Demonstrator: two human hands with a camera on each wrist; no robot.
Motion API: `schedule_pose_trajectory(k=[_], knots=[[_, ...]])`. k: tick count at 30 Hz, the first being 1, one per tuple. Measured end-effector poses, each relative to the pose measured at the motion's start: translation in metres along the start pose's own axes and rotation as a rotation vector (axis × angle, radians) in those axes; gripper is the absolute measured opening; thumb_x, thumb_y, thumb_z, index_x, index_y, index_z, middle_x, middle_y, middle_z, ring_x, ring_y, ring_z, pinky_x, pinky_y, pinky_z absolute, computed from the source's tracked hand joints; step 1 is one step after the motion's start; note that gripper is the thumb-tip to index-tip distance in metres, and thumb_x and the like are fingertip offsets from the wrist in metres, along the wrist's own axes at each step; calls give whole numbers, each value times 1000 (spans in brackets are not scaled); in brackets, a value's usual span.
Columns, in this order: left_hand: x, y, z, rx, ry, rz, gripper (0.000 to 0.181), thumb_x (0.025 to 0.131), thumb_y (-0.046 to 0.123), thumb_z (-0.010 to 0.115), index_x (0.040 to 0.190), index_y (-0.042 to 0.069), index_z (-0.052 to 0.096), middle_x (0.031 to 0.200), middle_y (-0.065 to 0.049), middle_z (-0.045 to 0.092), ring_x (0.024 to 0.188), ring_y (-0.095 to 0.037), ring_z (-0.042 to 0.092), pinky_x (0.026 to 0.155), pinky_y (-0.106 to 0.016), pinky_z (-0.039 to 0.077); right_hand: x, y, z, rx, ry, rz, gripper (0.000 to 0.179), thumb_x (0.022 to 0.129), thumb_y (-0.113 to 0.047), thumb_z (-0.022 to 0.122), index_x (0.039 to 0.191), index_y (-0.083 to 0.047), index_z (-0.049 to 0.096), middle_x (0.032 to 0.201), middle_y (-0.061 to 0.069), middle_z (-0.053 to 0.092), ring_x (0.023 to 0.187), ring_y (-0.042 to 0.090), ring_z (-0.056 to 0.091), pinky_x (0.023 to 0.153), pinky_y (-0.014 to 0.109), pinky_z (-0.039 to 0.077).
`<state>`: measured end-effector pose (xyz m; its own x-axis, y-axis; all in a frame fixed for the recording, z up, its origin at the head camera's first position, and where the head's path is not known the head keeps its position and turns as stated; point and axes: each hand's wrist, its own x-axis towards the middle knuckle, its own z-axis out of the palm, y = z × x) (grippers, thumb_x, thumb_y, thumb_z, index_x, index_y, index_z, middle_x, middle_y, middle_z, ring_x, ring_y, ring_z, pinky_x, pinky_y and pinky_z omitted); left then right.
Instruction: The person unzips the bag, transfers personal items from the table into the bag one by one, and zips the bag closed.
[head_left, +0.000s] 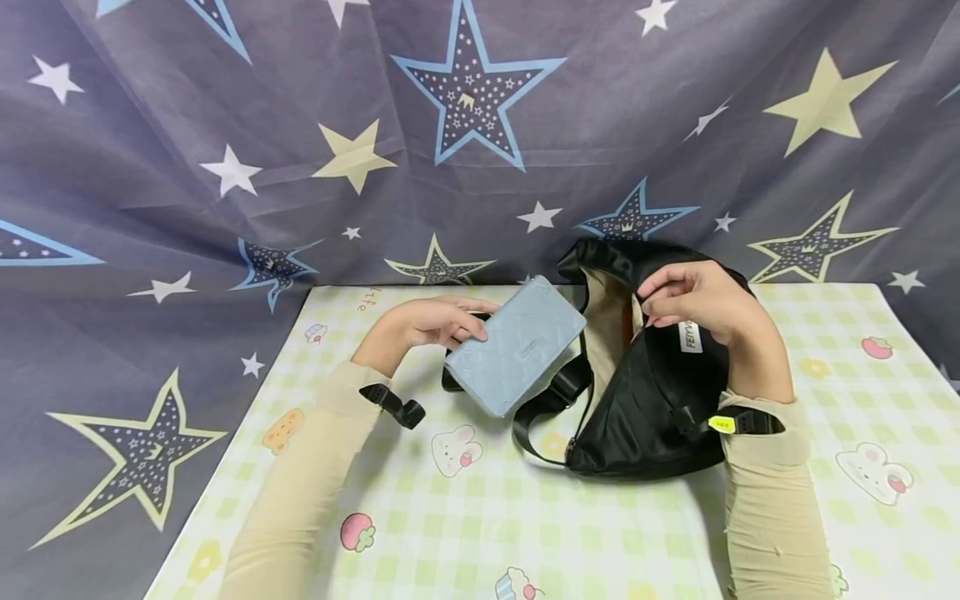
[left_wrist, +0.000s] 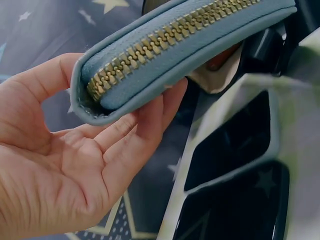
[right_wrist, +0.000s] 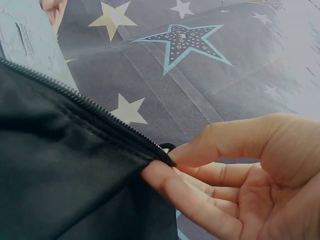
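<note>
A light blue quilted zip wallet (head_left: 517,346) is gripped at its left end by my left hand (head_left: 438,321), thumb on top and fingers beneath. Its brass zipper (left_wrist: 150,46) is closed along the side seen in the left wrist view. To the right, a black bag (head_left: 660,400) lies with its zipped mouth spread, showing beige lining (head_left: 597,325) and something orange-brown (head_left: 627,325) inside. My right hand (head_left: 701,300) pinches the bag's zipper edge (right_wrist: 135,135) between thumb and forefinger. The wallet is beside the opening, its right corner near the lining.
Flat glossy black objects (left_wrist: 235,200) lie on the table below the wallet, partly hidden in the head view. The bag's black strap and buckle (head_left: 570,383) trail to its left. A green-checked cloth (head_left: 450,533) covers the table; a star-patterned curtain (head_left: 300,108) hangs behind.
</note>
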<state>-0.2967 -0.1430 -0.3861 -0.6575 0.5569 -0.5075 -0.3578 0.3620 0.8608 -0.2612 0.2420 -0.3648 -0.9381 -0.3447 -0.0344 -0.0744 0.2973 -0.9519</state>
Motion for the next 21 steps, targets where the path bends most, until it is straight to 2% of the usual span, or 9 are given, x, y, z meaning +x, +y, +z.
schedule_pose_trajectory(k=[5, 10, 16, 21], knots=[[16, 6, 17, 13, -16, -13, 73, 91, 0, 58, 158, 3, 30, 104, -2, 68, 88, -13, 69, 81, -31, 57, 0, 0, 0, -4, -3, -7, 21, 91, 5, 66, 110, 14, 62, 78, -6, 73, 72, 10, 71, 72, 31, 63], [33, 12, 34, 27, -47, -25, 72, 92, 2, 59, 158, 5, 32, 110, -3, 66, 91, -12, 68, 84, -31, 55, -1, 0, -3, -9, 0, -10, 20, 91, 5, 66, 110, 13, 63, 78, -6, 73, 72, 10, 71, 72, 31, 63], [53, 10, 47, 28, -92, -42, 67, 93, 4, 58, 156, 7, 37, 110, -3, 67, 91, -14, 69, 81, -30, 55, -1, 0, -4, 6, -5, -14, 17, 91, 6, 66, 107, 11, 64, 78, -5, 73, 72, 11, 71, 71, 31, 63], [64, 6, 53, 38, -95, -75, 68, 93, 5, 60, 157, 11, 37, 115, -4, 68, 95, -16, 68, 82, -32, 55, -1, 0, -4, 4, -8, -11, 19, 91, 5, 67, 109, 13, 63, 78, -5, 73, 72, 10, 71, 71, 31, 63]])
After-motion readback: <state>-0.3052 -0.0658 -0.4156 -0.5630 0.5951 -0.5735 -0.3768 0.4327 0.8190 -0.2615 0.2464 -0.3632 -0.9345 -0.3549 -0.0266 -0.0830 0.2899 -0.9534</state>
